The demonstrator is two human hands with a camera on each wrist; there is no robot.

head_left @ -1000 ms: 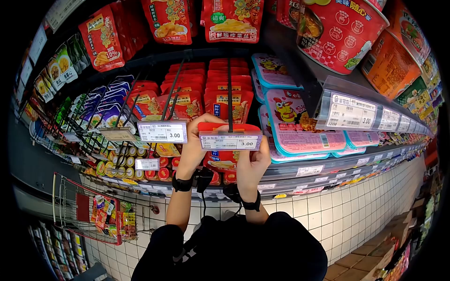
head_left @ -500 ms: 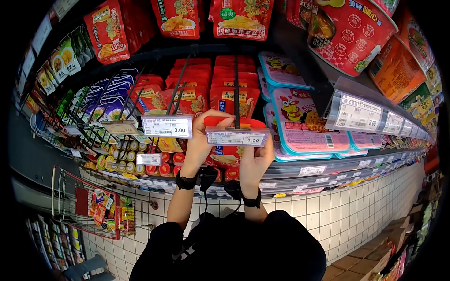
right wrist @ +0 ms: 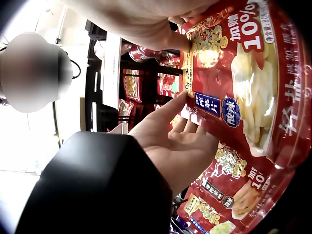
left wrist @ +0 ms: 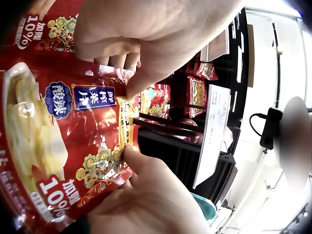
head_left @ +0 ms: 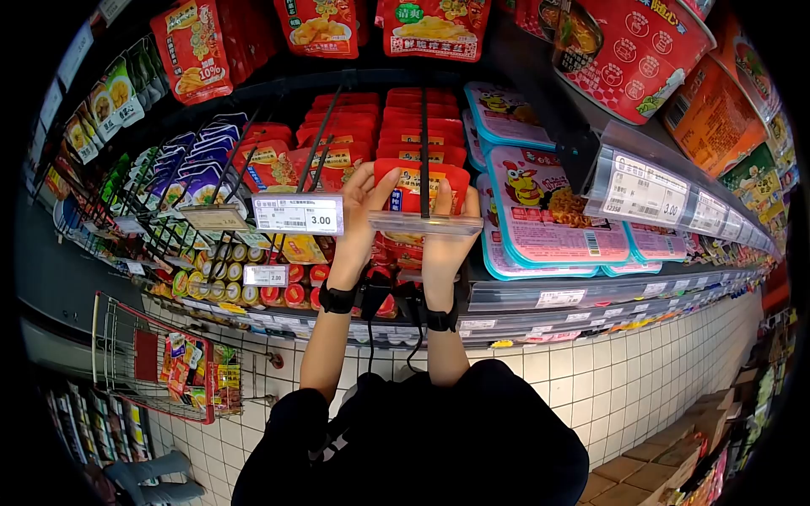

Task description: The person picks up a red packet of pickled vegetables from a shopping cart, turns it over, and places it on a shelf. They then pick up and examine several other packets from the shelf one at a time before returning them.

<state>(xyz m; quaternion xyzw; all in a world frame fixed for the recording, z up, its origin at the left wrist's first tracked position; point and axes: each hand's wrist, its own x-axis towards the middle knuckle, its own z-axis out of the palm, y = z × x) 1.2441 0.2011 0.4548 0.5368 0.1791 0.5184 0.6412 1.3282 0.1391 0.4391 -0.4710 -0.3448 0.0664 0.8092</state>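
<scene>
A red food packet [head_left: 409,187] hangs at the front of a row of like packets on a black hook rod. My left hand [head_left: 358,223] pinches its upper left side, thumb in front. On the upper right side my right hand [head_left: 447,249] pinches with its thumb in front. Between the hands, a clear price tag holder [head_left: 426,223] is tilted nearly edge-on at the rod's end. In the left wrist view, the thumbs of my left hand [left wrist: 161,39] and right hand [left wrist: 151,195] press the packet's [left wrist: 95,129] top edge; its other fingers are partly hidden.
Pink trays [head_left: 557,223] are stacked to the right, below a shelf edge with price tags [head_left: 637,198]. Purple packets [head_left: 202,177] hang at left, beside a protruding 3.00 tag [head_left: 298,214]. A shopping cart [head_left: 160,363] stands lower left; a person's legs [head_left: 160,476] show behind it.
Both hands have moved up from beside the tag holder to the packet's upper part, with thumbs now on its front. The tag holder has tilted from facing me to nearly edge-on.
</scene>
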